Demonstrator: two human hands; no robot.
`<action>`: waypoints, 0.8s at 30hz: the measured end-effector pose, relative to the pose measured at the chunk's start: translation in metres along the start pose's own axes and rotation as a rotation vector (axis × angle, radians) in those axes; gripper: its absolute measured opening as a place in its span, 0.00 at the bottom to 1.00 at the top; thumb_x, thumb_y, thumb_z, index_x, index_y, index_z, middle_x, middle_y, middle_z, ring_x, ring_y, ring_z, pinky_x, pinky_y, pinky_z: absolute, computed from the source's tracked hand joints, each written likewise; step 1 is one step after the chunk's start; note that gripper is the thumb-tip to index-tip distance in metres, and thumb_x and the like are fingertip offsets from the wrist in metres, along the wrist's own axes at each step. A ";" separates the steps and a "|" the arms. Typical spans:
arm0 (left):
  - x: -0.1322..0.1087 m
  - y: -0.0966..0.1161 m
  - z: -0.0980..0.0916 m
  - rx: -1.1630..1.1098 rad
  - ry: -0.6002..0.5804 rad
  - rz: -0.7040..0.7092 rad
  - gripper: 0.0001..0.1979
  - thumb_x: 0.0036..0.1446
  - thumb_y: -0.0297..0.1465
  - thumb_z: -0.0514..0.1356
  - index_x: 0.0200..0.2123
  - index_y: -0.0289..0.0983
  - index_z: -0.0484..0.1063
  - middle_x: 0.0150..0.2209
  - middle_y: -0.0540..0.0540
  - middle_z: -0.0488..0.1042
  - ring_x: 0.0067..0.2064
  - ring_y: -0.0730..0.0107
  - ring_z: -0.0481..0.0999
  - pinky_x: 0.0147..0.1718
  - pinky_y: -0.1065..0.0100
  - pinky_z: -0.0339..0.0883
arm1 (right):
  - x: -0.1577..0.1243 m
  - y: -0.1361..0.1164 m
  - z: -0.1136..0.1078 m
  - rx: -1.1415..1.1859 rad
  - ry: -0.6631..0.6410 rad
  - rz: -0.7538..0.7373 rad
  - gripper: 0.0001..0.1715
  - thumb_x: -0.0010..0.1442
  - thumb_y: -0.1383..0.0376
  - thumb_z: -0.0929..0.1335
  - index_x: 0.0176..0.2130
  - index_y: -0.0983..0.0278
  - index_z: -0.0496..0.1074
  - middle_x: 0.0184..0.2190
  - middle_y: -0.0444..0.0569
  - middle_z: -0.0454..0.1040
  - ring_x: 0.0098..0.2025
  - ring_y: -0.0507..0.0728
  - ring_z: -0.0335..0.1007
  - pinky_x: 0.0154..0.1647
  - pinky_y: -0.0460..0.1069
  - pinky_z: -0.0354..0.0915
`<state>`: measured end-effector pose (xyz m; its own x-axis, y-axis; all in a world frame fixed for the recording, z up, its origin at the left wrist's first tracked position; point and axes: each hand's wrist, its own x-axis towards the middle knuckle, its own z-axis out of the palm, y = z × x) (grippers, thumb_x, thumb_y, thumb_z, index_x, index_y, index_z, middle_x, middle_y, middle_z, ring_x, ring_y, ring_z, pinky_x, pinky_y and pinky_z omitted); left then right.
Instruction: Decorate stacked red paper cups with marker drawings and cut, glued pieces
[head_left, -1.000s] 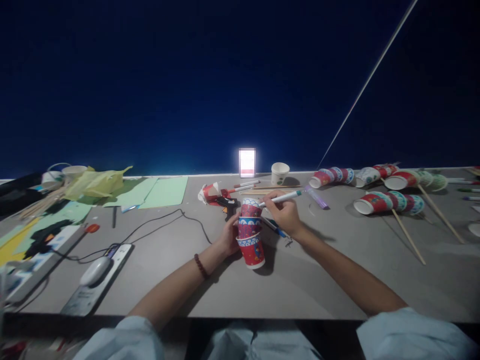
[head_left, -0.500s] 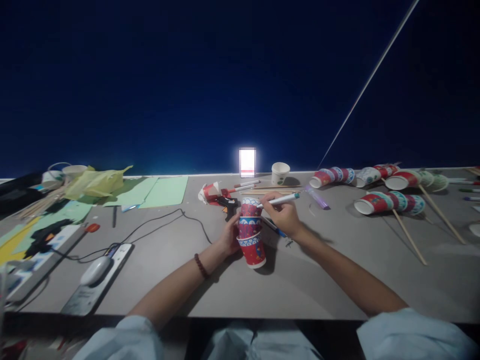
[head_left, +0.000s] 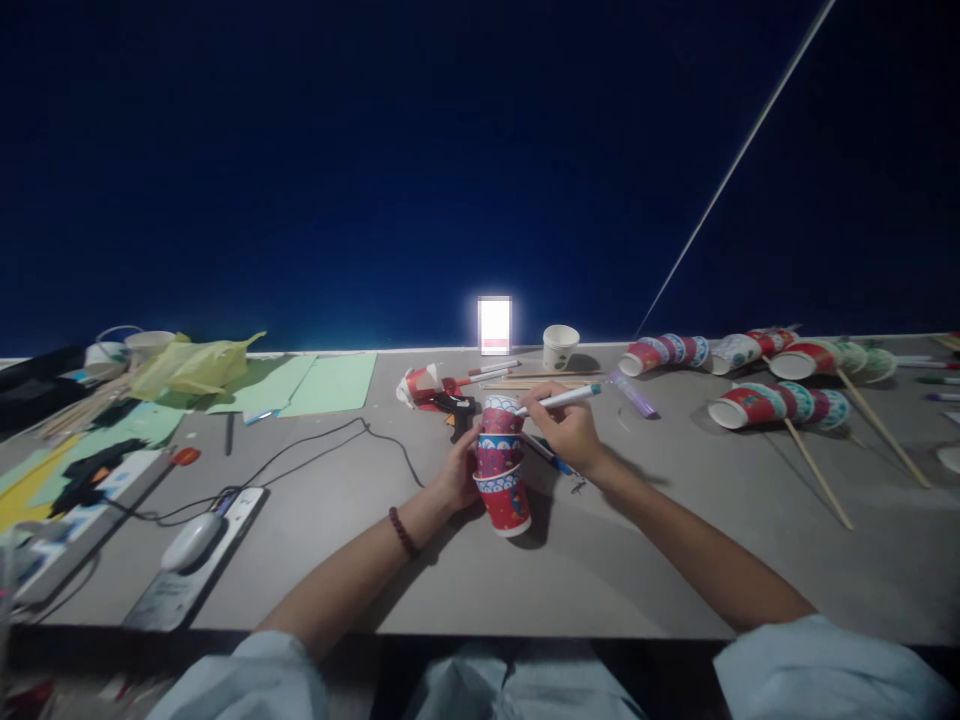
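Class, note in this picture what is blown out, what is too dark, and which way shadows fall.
Head view: the small white rectangle at the grey table's far edge is blown out; the dark blue backdrop above is detail-free; the stack of patterned paper cups in the left hand casts shadow rightward.

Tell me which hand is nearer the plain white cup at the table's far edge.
Right. The right hand, holding a pen, is just in front of the white cup; the left hand, on the stacked patterned cups, is farther back and leftward.
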<state>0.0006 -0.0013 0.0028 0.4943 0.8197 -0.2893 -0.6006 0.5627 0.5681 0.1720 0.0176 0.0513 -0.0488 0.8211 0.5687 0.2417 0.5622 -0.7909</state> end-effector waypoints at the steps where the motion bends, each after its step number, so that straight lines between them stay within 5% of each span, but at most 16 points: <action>1: 0.000 0.000 0.000 -0.001 0.001 0.003 0.24 0.54 0.44 0.59 0.42 0.26 0.74 0.36 0.35 0.79 0.36 0.57 0.78 0.40 0.61 0.66 | 0.000 0.000 0.000 0.002 -0.010 -0.010 0.08 0.59 0.62 0.66 0.29 0.62 0.69 0.28 0.45 0.73 0.31 0.53 0.70 0.31 0.46 0.65; 24: 0.002 -0.003 -0.002 0.008 0.024 0.006 0.21 0.55 0.42 0.59 0.40 0.29 0.75 0.35 0.38 0.79 0.35 0.60 0.78 0.39 0.62 0.67 | 0.001 0.002 0.002 -0.050 0.023 0.022 0.10 0.57 0.59 0.67 0.29 0.62 0.70 0.26 0.45 0.73 0.29 0.53 0.70 0.31 0.47 0.67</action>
<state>0.0026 -0.0010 -0.0010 0.4750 0.8258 -0.3041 -0.5983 0.5565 0.5765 0.1704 0.0200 0.0495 -0.0210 0.8304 0.5568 0.2908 0.5379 -0.7913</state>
